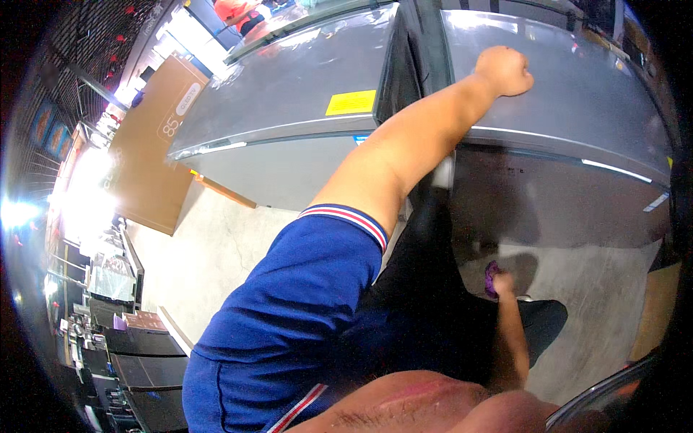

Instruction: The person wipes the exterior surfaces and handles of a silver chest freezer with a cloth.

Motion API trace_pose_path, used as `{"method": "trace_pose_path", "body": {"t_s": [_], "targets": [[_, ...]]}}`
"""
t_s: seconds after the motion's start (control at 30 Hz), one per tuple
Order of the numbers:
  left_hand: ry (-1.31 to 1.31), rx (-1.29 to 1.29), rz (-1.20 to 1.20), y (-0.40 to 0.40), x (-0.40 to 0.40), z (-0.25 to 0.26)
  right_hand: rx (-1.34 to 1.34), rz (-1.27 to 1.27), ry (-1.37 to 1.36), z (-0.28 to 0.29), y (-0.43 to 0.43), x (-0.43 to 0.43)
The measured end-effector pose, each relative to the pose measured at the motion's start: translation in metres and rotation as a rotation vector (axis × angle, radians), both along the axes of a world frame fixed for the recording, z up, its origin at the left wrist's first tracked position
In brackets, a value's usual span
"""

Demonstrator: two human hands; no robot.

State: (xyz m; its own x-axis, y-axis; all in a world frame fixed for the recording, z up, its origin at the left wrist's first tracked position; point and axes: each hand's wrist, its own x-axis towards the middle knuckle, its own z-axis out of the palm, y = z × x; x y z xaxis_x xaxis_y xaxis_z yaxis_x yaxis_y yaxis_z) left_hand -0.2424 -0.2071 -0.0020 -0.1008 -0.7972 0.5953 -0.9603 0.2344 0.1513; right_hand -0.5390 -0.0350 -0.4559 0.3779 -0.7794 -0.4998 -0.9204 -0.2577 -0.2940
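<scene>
My left hand (504,71) is closed in a fist on the top of the right-hand grey metal appliance (574,103). My left arm, in a blue sleeve, reaches across the gap between it and a second grey appliance (292,81), which bears a yellow label (351,103) near its edge. Low at the right, beside my dark-clothed leg, my right hand (503,282) holds a crumpled purple thing (491,279), perhaps a cloth; its fingers are slightly blurred.
A large cardboard TV box (149,157) leans at the left. Shelving with boxes and dark goods (146,357) stands at the lower left. Pale concrete floor (216,238) shows below the appliances. A person in an orange top (235,11) is at the far upper left, beyond the left appliance.
</scene>
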Motion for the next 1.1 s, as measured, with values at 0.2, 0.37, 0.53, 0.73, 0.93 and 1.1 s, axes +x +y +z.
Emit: {"method": "trace_pose_path", "body": {"t_s": [0.2,0.37,0.53,0.73,0.93,1.1], "targets": [[0.022,0.038,-0.022,-0.001,0.002,0.004,-0.039,-0.212,-0.195,0.000,0.007,0.005],[0.110,0.003,-0.002,-0.004,0.015,-0.004,0.090,-0.283,-0.068,0.020,0.013,0.009],[0.178,0.058,-0.023,-0.001,0.008,0.005,0.144,-0.219,-0.055,-0.005,0.011,-0.004],[0.200,0.066,-0.023,0.000,0.010,0.004,0.138,-0.199,-0.062,-0.007,0.018,0.004],[0.233,0.088,-0.021,-0.001,0.013,0.003,0.150,-0.138,-0.118,0.016,0.022,0.012],[0.244,0.079,-0.045,-0.010,0.006,0.006,0.157,-0.066,-0.074,-0.010,0.012,-0.003]]}}
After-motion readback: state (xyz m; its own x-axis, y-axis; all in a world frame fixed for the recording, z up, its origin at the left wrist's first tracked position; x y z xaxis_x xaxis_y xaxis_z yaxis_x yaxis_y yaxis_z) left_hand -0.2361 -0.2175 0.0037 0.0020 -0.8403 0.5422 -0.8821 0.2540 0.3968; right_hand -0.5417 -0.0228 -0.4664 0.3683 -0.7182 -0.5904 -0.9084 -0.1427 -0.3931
